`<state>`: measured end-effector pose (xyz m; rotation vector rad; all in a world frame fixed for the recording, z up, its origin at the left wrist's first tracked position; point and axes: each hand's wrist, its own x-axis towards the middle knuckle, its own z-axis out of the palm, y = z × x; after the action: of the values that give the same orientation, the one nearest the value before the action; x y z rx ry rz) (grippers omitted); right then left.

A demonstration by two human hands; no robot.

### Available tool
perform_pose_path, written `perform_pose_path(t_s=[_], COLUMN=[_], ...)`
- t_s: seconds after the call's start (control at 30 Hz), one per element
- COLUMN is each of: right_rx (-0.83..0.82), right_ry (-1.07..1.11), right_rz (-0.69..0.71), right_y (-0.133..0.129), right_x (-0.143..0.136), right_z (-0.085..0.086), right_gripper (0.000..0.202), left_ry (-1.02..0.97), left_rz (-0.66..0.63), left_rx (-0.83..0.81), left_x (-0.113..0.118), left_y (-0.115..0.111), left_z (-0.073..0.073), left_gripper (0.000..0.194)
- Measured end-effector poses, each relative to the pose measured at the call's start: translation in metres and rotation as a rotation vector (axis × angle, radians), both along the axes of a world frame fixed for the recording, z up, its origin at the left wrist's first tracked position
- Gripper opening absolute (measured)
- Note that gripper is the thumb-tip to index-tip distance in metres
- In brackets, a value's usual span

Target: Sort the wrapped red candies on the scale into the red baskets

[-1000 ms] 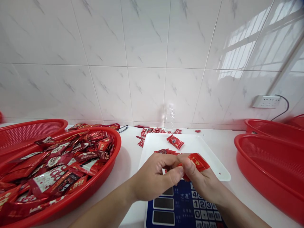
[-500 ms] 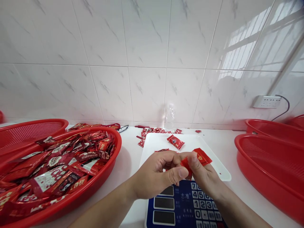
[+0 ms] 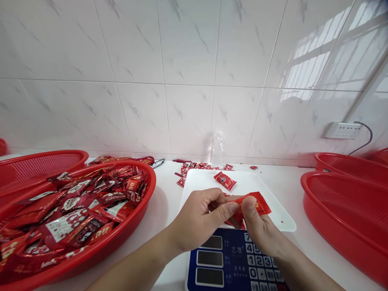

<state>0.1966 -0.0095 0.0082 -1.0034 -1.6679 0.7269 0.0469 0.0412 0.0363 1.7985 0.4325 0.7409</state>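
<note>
Over the near edge of a white tray (image 3: 194, 180), my two hands meet at a red packet (image 3: 258, 203). My right hand (image 3: 257, 220) grips it with the thumb on top. My left hand (image 3: 203, 220) pinches its left end between thumb and fingers. Another red packet (image 3: 224, 180) lies on the tray beyond the hands, and more red wrapping shows partly hidden beneath my fingers. Below the hands is the blue keypad panel of a scale (image 3: 236, 266), partly covered by my right wrist.
A red basket (image 3: 150, 190) heaped with red packets stands at the left, another basket (image 3: 45, 161) behind it. Red baskets (image 3: 342, 214) stand at the right. Along the tiled wall are a clear bottle (image 3: 218, 149), small red sachets (image 3: 182, 181) and a power socket (image 3: 342, 130).
My left thumb has moved up onto the packet's left end, and the packet now lies flatter between my hands. The view has shifted slightly.
</note>
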Motion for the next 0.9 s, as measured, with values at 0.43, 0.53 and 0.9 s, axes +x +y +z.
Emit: perform_pose_path(t_s=[0.43,0.53,0.9], right_rx=[-0.085,-0.087,-0.057], right_ry=[-0.021,-0.118,-0.784], right_rz=[-0.145,-0.285,-0.144], right_y=[0.008,0.021,0.031], right_x=[0.015,0.030,0.017], right_z=[0.010,0.007,-0.022], right_gripper=[0.047,0.035,0.043], left_ry=[0.068,0.232,0.297], left_rz=[0.083,0.234,0.413], left_rx=[0.197,0.398,0.564], left_x=[0.000,-0.002,-0.009], left_y=[0.009,0.023,0.052], left_z=[0.000,-0.007,-0.023], left_gripper=[0.030,0.023,0.033])
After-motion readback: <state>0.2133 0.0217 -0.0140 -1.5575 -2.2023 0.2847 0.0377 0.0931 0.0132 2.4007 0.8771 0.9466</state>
